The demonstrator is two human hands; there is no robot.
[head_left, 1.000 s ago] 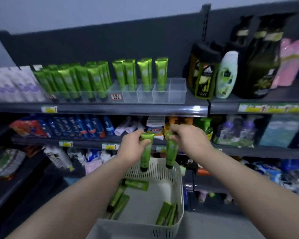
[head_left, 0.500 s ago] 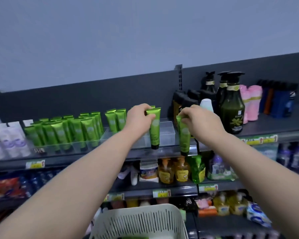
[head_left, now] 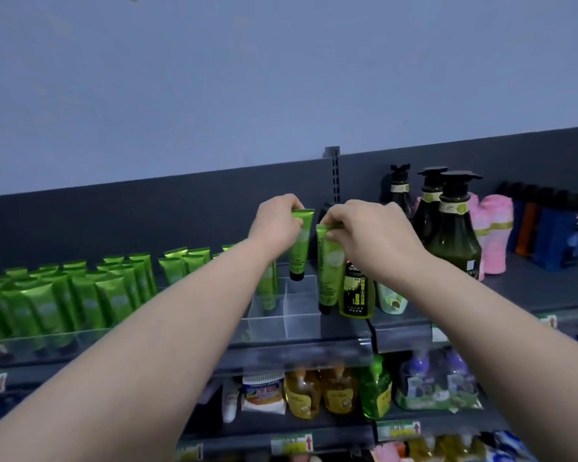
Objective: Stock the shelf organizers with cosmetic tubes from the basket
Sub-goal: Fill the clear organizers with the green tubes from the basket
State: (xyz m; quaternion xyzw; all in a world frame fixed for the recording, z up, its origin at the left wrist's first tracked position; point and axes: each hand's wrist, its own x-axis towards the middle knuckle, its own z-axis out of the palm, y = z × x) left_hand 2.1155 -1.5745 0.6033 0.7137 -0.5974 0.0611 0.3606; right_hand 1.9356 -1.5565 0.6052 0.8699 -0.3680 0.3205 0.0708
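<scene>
Now up from the basket: left hand (head_left: 276,225) pinches a glossy green plastic cosmetic tube (head_left: 299,248) by its crimp, right hand (head_left: 371,235) pinches a second green tube (head_left: 327,278), both hanging cap-down over the right end of the clear plastic shelf organizer (head_left: 281,323), ready to drop.

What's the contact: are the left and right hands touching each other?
Apart. Head view: the green black-capped plastic tube pinched by the left hand shows between it and the right hand.

Dim, bluish, even light with soft shadows. Wide-angle bending curves the dark grey metal shelf (head_left: 301,353); lower shelves and frame edges look blurred.
</scene>
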